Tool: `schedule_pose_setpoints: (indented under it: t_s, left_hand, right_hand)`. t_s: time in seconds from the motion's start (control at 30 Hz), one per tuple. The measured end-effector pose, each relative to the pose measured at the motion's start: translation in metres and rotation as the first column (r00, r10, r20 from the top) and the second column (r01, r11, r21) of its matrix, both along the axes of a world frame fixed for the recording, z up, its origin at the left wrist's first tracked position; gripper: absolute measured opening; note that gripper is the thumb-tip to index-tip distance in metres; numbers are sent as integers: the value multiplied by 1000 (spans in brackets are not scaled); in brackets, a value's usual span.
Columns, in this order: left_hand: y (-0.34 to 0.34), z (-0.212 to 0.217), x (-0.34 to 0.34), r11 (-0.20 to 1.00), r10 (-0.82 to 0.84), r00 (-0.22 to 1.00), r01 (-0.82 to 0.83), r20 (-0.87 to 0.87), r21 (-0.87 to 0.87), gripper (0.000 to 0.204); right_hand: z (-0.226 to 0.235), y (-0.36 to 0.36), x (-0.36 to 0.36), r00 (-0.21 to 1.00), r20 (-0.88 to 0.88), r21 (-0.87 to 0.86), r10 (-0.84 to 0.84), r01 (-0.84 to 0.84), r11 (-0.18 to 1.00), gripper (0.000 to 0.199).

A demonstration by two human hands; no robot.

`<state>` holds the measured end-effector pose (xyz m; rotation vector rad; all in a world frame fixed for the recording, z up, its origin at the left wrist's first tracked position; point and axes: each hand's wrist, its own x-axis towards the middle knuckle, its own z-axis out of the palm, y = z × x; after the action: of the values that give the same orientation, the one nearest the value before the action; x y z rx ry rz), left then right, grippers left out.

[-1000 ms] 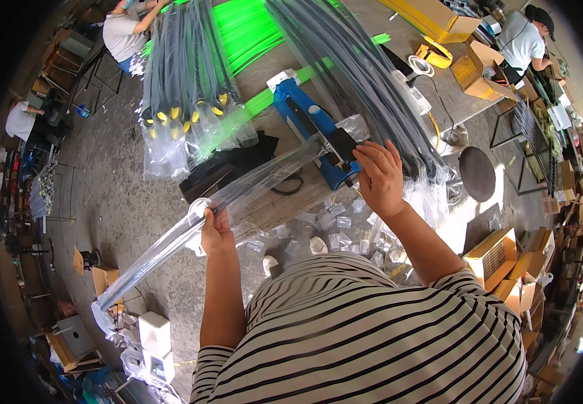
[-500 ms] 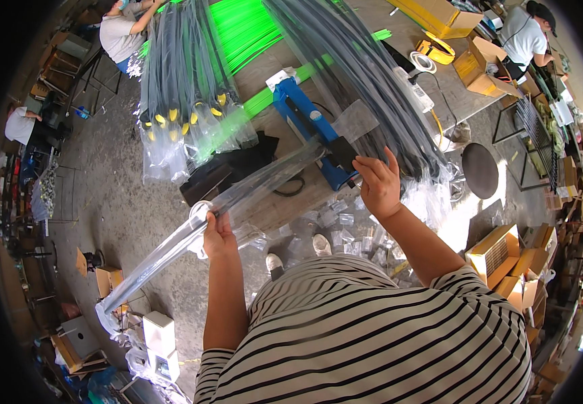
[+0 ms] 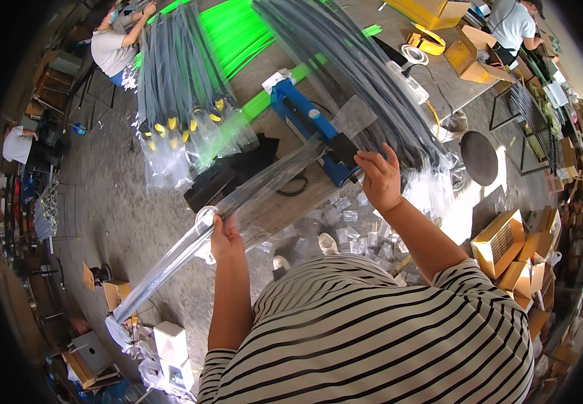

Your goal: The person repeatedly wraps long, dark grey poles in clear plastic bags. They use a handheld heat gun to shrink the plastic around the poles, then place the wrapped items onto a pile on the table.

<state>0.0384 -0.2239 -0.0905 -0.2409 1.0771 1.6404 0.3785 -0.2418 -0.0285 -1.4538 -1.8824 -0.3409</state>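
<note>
Lowered slightly since before, the long clear plastic sleeve (image 3: 237, 202) slants left of the blue sealing machine (image 3: 308, 124) on the table (image 3: 284, 209). Left hand (image 3: 224, 236) fingers clasp its middle; right hand (image 3: 380, 180) fingers pinch its end beside the machine.

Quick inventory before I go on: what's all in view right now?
Long clear plastic sleeve: one, transparent, slanting from the bench toward the floor at lower left.
Blue bench sealer: one, on the wooden worktable.
Bagged grey rods with yellow tips: one stack, upper left.
Loose green rods: one pile, top centre.
Bagged grey rods: one stack, right of the sealer.
Round black stool: one, right.
Left hand: gripping the sleeve.
Right hand: at the sealer end.
</note>
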Motion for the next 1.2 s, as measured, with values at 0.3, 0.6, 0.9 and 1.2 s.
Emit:
schedule_pose_setpoints:
  t_s: [0.3,0.6,0.9,1.2]
  left_hand:
    - [-1,11,-19,998,-69,997,69,27,13,16]
    - [-30,26,-94,952,-251,968,250,-21,177,18]
    - [-24,123,-69,496,-618,619,786,-485,370,25]
    - [-11,114,-64,441,-711,419,891,-565,106,25]
  right_hand:
    - [35,-38,-29,976,-107,16,-191,194,981,39]
    - [74,-60,-115,973,43,-39,228,-226,973,41]
    - [69,-111,-131,987,-83,-536,138,-161,829,41]
    - [86,-66,35,765,202,-144,-612,641,754,26]
